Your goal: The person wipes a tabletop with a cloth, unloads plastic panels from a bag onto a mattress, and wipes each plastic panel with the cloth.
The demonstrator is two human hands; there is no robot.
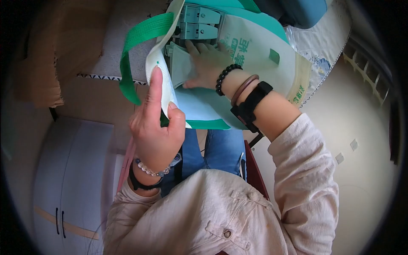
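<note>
A white non-woven tote bag (263,46) with green trim and green printing lies on its side on the table, its mouth towards me. My left hand (157,121) grips the rim of the bag, index finger stretched along the white edge and thumb on the inner side. Inside the bag, my right hand (208,63) rests with fingers spread over a pale plastic piece (180,63). Just beyond its fingertips sit grey-white plastic parts with small screws (199,23). The underside of my right hand is hidden. A green strap (131,51) loops out on the left.
The table's patterned cover (327,55) shows at right, with a dark blue object (293,10) behind the bag. A cardboard box (51,55) stands at left, above a white cabinet (72,178). My legs (212,148) are below the table edge.
</note>
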